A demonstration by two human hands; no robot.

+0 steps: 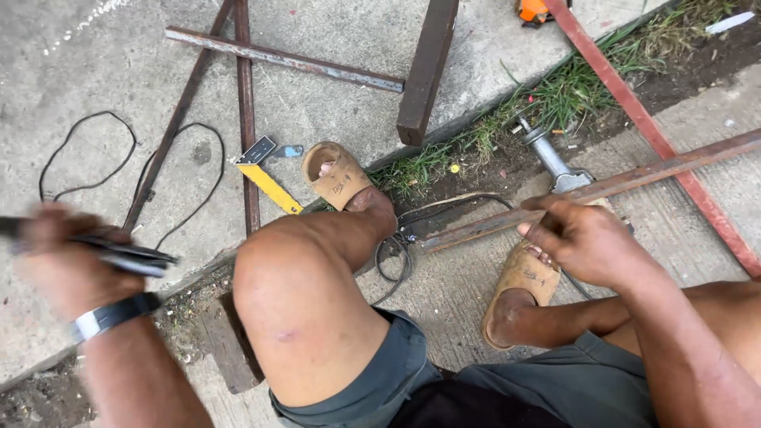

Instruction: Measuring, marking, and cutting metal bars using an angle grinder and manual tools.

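My left hand (59, 257) is blurred at the left edge and is closed around a dark, flat hand tool (131, 256) whose tip points right, above the concrete. A dark-and-white band (111, 315) sits on that wrist. My right hand (583, 238) rests with bent fingers on a rusty steel bar (634, 184) that runs from the middle up to the right edge. Whether the fingers grip the bar or only press on it is unclear. Both knees are bent, and my feet wear tan sandals (339, 178).
Several rusty steel bars (281, 58) lie crossed on the concrete. A yellow square ruler (268, 185) lies beside the left foot. An angle grinder (555, 166) rests by the grass strip, its black cable (396, 257) coiled between my feet. A reddish bar (658, 139) crosses at right.
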